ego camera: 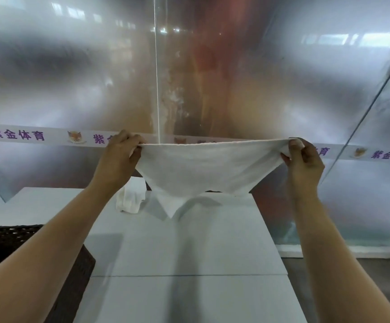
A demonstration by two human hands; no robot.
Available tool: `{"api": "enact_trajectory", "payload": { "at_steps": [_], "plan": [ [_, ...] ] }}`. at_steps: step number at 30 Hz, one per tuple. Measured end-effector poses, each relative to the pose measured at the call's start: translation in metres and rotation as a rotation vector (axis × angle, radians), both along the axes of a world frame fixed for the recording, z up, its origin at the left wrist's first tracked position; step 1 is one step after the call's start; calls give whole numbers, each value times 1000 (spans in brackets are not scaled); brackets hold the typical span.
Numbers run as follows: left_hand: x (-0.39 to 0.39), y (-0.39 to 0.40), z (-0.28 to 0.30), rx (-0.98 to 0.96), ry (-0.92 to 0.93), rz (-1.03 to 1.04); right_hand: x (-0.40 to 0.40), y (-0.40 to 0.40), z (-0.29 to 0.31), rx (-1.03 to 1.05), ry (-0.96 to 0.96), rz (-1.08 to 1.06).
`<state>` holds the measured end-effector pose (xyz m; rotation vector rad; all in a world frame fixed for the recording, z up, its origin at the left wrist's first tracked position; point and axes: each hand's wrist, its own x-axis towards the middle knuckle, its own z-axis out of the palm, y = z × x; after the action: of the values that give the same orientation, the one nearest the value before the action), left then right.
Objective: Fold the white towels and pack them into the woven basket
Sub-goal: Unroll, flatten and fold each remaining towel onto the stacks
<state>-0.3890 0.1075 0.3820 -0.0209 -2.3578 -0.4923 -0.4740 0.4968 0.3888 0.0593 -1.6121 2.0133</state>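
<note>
Pinching white towel (203,169) top corners, our left hand (119,157) and right hand (304,160) stretch it above table (189,248); basket (14,243) left.

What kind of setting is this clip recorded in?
Likely a makeshift workstation in a large hall, not a home: translucent plastic sheeting walls it off, a printed banner strip with purple characters runs across it, and a plain white table holds the work.
</note>
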Motion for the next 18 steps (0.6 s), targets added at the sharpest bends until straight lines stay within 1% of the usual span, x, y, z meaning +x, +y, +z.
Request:
{"api": "enact_trajectory", "payload": {
  "at_steps": [3, 6, 9, 12, 15, 16, 18],
  "plan": [
    [34, 6, -37, 55, -67, -19, 35, 2, -39, -16, -84, -5],
    [72, 11, -85, 87, -131, -11, 70, 6, -90, -61, -198, -25],
    [118, 19, -132, 138, -222, -21, 106, 12, -142, -63, -308, -40],
    [165, 23, -178, 126, -347, -22, 144, 16, -185, -95, -427, -84],
    [204, 19, -218, 90, -453, 11, 181, 19, -214, -72, -517, -89],
    [220, 18, -230, 105, -494, 14, 197, 18, -224, -43, -554, -104],
    [242, 20, -243, 217, -567, -26, 219, 20, -238, -4, -600, -132]
  ]
}}
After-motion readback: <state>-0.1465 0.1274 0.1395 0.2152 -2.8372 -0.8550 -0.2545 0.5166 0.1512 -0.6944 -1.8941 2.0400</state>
